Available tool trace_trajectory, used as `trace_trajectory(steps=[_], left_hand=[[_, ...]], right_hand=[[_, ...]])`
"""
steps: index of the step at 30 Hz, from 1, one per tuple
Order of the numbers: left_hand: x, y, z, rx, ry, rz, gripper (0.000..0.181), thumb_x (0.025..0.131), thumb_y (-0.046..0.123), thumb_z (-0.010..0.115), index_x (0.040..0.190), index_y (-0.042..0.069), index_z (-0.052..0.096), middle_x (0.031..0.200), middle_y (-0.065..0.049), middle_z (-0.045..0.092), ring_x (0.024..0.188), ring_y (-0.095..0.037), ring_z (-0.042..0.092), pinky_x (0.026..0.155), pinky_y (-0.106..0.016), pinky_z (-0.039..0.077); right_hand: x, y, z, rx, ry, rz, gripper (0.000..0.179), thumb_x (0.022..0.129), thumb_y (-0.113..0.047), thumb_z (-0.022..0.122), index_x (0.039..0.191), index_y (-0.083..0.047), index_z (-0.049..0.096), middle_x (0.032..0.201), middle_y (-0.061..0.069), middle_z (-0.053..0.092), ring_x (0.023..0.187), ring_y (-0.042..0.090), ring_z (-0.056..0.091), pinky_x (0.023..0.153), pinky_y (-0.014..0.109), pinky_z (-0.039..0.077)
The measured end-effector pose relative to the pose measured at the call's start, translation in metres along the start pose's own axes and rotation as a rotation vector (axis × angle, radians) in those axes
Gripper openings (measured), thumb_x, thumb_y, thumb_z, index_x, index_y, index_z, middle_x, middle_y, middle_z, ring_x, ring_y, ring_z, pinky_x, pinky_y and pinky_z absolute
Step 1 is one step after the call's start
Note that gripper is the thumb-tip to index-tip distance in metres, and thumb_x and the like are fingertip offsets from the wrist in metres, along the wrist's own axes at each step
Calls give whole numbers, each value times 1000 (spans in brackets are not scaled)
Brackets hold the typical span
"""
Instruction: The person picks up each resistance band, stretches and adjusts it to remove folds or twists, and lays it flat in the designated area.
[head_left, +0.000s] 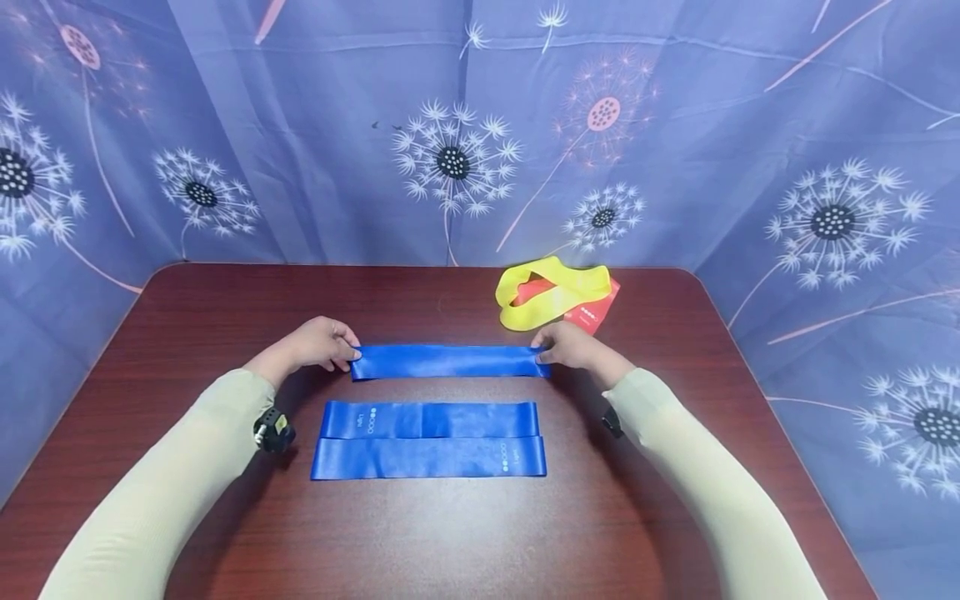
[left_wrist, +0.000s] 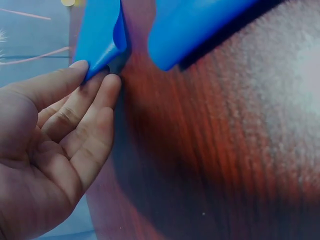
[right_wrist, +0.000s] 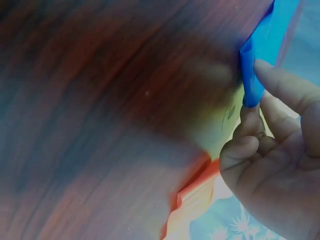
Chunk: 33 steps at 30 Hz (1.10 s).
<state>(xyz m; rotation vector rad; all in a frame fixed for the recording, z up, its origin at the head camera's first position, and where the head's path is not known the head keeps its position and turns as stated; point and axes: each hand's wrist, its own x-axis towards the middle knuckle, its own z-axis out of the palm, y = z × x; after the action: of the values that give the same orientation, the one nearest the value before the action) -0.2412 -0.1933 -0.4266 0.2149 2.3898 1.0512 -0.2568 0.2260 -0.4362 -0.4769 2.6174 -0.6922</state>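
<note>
Stretched out flat between both hands is a blue resistance band [head_left: 450,362], a loop lying sideways. My left hand [head_left: 322,343] pinches its left end between thumb and fingers; in the left wrist view the band's corner [left_wrist: 102,40] folds at the fingertips. At the other end, my right hand [head_left: 567,345] pinches the band [right_wrist: 255,75] with the thumb on top and fingers beneath. Nearer the front lie two more blue bands, an upper one [head_left: 465,420] and a lower one [head_left: 420,458], edge to edge, each printed with dots and small lettering.
A yellow band [head_left: 551,298] lies loosely looped over a red band [head_left: 600,312] at the back right, just behind my right hand. The dark wooden table [head_left: 450,550] ends at a blue dandelion-print curtain [head_left: 337,167] on the back and sides.
</note>
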Motion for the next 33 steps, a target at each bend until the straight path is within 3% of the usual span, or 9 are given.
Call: trace_trajectory(steps=[2,5,9,12,14,17,21,28,33], left_hand=[[-1,0,-1,-4,17,9,26,95,12,67,109,-10,63,87,-15,77,74,-13,71,65,-30,57],[-2,0,-4,-31,33,16,26,96,12,66,110,-9,61,83,-10,73,72,-10,67,64,-29,56],[-3,-1,-8,-114,45,0,25,98,11,62,112,-10,59,80,-2,70,69,-10,66,66,-28,58],[-4,-2,-9,-157,62,-3,25,99,10,62,113,-10,60,86,-8,76,75,-11,71,72,-30,60],[-4,-4,-9,-169,73,-3,26,98,12,63,113,-9,62,94,-14,78,80,-11,74,76,-31,62],[-5,-8,-8,-181,71,-7,30,100,17,63,115,-9,63,102,-16,79,84,-9,75,77,-31,62],[-6,-13,-7,-240,41,-19,33,103,19,59,116,-11,63,95,-10,80,79,-5,74,73,-27,60],[-11,-18,-5,-233,-24,-25,32,97,7,62,119,-15,59,86,0,76,77,-6,70,72,-26,59],[-11,-17,-4,-174,-82,-53,51,95,9,63,137,-14,47,89,-1,73,77,-9,67,72,-28,58]], right_hand=[[1,0,-1,5,7,10,20,90,-2,72,108,8,71,99,20,73,91,29,66,88,41,57],[3,-1,-2,4,40,2,14,88,-3,74,98,6,72,85,14,68,81,22,57,77,32,49],[4,-1,-3,3,135,-59,11,85,-3,77,89,6,71,88,17,64,89,28,56,84,39,49],[3,-2,-4,49,193,-62,11,87,-2,74,91,6,68,96,21,67,96,32,61,91,45,51],[1,-3,-3,97,207,-39,11,89,0,71,96,6,64,96,22,68,90,31,63,84,42,54],[-1,-6,-1,171,201,7,17,92,2,68,106,4,59,95,20,66,77,24,63,71,31,54],[-4,-8,2,226,178,26,25,92,5,67,115,5,57,92,17,63,71,19,60,64,24,50],[-13,-8,3,151,88,-15,9,89,-5,75,93,1,69,83,13,71,71,15,58,66,26,48],[-17,-9,6,104,26,-38,8,88,-5,76,91,-3,69,87,13,71,78,20,61,75,33,53]])
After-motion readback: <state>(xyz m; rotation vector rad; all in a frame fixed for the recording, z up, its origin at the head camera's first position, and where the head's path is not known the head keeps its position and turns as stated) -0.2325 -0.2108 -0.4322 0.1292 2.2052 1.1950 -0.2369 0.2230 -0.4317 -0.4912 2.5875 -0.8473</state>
